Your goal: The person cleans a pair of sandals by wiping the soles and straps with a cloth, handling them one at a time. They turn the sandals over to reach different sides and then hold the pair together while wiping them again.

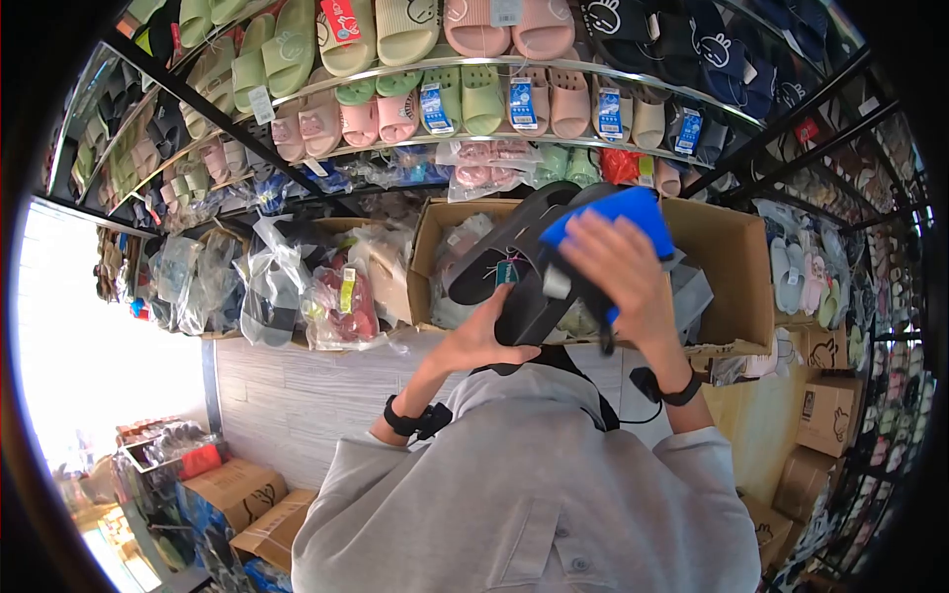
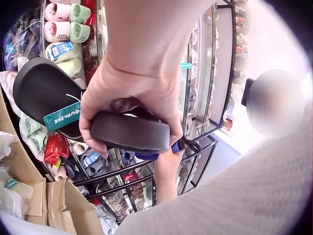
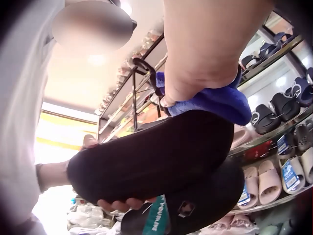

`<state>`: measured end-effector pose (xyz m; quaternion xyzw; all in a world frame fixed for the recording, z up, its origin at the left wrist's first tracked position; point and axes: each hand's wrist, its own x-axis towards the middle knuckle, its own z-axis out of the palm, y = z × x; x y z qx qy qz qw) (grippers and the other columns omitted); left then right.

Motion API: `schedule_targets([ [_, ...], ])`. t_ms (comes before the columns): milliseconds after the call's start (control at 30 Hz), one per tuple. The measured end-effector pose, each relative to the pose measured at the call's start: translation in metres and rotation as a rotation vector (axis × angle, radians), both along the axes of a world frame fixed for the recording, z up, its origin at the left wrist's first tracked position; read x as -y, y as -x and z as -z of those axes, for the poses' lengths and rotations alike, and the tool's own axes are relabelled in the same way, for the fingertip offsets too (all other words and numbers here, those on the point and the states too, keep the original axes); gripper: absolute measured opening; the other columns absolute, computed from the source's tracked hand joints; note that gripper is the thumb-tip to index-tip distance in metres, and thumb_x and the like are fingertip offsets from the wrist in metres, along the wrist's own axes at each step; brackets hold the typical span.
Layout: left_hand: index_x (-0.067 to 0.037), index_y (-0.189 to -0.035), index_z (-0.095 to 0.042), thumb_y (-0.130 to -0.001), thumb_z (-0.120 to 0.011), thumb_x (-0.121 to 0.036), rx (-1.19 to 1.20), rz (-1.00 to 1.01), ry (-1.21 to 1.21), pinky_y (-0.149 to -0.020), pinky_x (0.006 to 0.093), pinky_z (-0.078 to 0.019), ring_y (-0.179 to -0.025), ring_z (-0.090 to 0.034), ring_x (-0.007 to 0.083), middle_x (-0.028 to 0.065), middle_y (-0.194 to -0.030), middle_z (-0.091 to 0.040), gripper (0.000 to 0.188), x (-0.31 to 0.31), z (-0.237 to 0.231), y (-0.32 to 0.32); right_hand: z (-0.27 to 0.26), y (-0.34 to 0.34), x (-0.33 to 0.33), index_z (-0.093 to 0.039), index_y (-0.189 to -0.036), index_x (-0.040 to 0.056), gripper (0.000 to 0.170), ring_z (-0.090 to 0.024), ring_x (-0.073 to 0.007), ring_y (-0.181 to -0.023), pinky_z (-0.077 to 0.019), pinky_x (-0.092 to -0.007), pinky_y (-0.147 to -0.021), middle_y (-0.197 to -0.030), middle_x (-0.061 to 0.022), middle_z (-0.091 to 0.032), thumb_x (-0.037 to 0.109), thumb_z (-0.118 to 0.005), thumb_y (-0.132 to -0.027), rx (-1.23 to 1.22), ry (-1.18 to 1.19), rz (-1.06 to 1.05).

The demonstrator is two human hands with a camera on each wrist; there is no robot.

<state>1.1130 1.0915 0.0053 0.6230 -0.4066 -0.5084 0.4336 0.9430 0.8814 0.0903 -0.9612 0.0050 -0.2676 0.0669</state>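
Note:
My left hand (image 1: 476, 338) grips a black slipper (image 1: 526, 321) by one end, thumb on one edge and fingers round the other. A second black slipper (image 1: 473, 277) hangs beside it, and a green tag (image 3: 156, 218) is tied on by a thin string. Over the far end of the gripped slipper, my right hand (image 1: 618, 267) holds a blue plush cloth (image 1: 643, 212) with a black loop. In the right wrist view the cloth lies right against the slipper's dark side. Part of the cloth is hidden under the right hand.
Below the hands stands an open cardboard box (image 1: 727, 272) with bagged items. Bagged slippers (image 1: 341, 306) sit to its left. Ahead, curved shelves carry rows of slippers, such as a pink pair (image 1: 509, 30). More cardboard boxes (image 1: 235, 489) stand on the floor behind left.

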Motion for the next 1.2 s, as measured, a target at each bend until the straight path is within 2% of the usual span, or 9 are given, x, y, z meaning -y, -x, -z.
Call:
schedule_targets([
  [67, 0.015, -0.155, -0.031, -0.073, -0.091, -0.039, 0.100, -0.001, 0.054, -0.118, 0.0399, -0.0405, -0.139, -0.054, 0.0350, 0.0296, -0.148, -0.053, 0.116, 0.001, 0.007, 0.000, 0.002, -0.001, 0.017, -0.069, -0.141, 0.0081, 0.050, -0.057, -0.0300, -0.144, -0.0378, -0.0501, -0.120, -0.150, -0.0108, -0.065, 0.020, -0.063, -0.093, 0.132, -0.178, 0.141],
  [167, 0.016, -0.154, -0.032, -0.071, -0.091, -0.040, 0.172, -0.001, 0.100, -0.117, 0.0407, -0.0413, -0.139, -0.055, 0.0369, 0.0312, -0.146, -0.055, 0.117, 0.005, 0.003, 0.002, 0.011, 0.000, 0.011, -0.070, -0.140, 0.0072, 0.053, -0.057, -0.0316, -0.143, -0.0366, -0.0511, -0.120, -0.149, -0.0116, -0.065, 0.025, -0.066, -0.091, 0.151, -0.107, 0.228],
  [367, 0.014, -0.154, -0.033, -0.071, -0.092, -0.037, 0.027, 0.017, 0.099, -0.108, 0.0407, -0.0478, -0.126, -0.062, 0.0328, 0.0268, -0.133, -0.061, 0.114, 0.009, 0.011, 0.006, 0.042, 0.011, -0.024, -0.072, -0.137, 0.0130, 0.039, -0.061, -0.0227, -0.140, -0.0415, -0.0446, -0.118, -0.144, -0.0064, -0.069, 0.012, -0.057, -0.100, 0.125, 0.229, -0.194],
  [567, 0.015, -0.157, -0.030, -0.071, -0.092, -0.038, 0.110, -0.031, 0.097, -0.115, 0.0392, -0.0433, -0.137, -0.056, 0.0344, 0.0288, -0.145, -0.055, 0.118, 0.002, 0.014, 0.011, 0.011, 0.012, 0.016, -0.073, -0.137, 0.0107, 0.041, -0.060, -0.0291, -0.141, -0.0405, -0.0485, -0.118, -0.145, -0.0101, -0.069, 0.022, -0.061, -0.099, 0.259, -0.051, 0.201],
  [700, 0.013, -0.158, -0.029, -0.072, -0.092, -0.039, 0.046, -0.026, 0.125, -0.117, 0.0395, -0.0415, -0.142, -0.052, 0.0333, 0.0288, -0.148, -0.053, 0.119, 0.004, 0.026, 0.011, 0.024, 0.019, -0.014, -0.074, -0.135, 0.0130, 0.039, -0.061, -0.0246, -0.139, -0.0408, -0.0458, -0.118, -0.143, -0.0066, -0.070, 0.018, -0.060, -0.099, 0.136, 0.100, 0.038],
  [800, 0.012, -0.160, -0.027, -0.072, -0.093, -0.040, -0.210, -0.058, 0.234, -0.119, 0.0406, -0.0400, -0.143, -0.052, 0.0325, 0.0291, -0.149, -0.051, 0.122, 0.002, 0.035, 0.010, 0.044, 0.016, -0.040, -0.072, -0.137, 0.0143, 0.040, -0.063, -0.0200, -0.137, -0.0417, -0.0422, -0.118, -0.142, -0.0034, -0.070, 0.016, -0.061, -0.098, 0.165, 0.223, -0.168],
  [1033, 0.012, -0.158, -0.030, -0.077, -0.091, -0.038, -0.057, -0.078, 0.089, -0.118, 0.0384, -0.0399, -0.138, -0.053, 0.0305, 0.0253, -0.144, -0.054, 0.112, -0.008, 0.019, 0.008, 0.008, 0.014, -0.005, -0.071, -0.137, 0.0082, 0.042, -0.058, -0.0258, -0.142, -0.0417, -0.0451, -0.118, -0.147, -0.0079, -0.067, 0.012, -0.059, -0.097, 0.081, 0.048, 0.142],
  [1100, 0.012, -0.157, -0.031, -0.077, -0.091, -0.038, -0.079, -0.089, 0.078, -0.118, 0.0385, -0.0400, -0.137, -0.054, 0.0295, 0.0243, -0.143, -0.055, 0.111, -0.005, 0.014, 0.007, 0.011, 0.014, -0.007, -0.070, -0.138, 0.0071, 0.043, -0.058, -0.0269, -0.143, -0.0425, -0.0459, -0.118, -0.147, -0.0084, -0.067, 0.011, -0.058, -0.097, 0.031, 0.069, 0.156],
  [1200, 0.012, -0.156, -0.033, -0.078, -0.090, -0.039, -0.122, -0.117, 0.097, -0.117, 0.0381, -0.0406, -0.135, -0.054, 0.0284, 0.0232, -0.142, -0.055, 0.109, -0.004, 0.019, 0.006, 0.030, 0.014, -0.034, -0.070, -0.137, 0.0077, 0.041, -0.058, -0.0244, -0.142, -0.0450, -0.0439, -0.117, -0.147, -0.0083, -0.066, 0.014, -0.058, -0.098, 0.040, 0.061, -0.075],
])
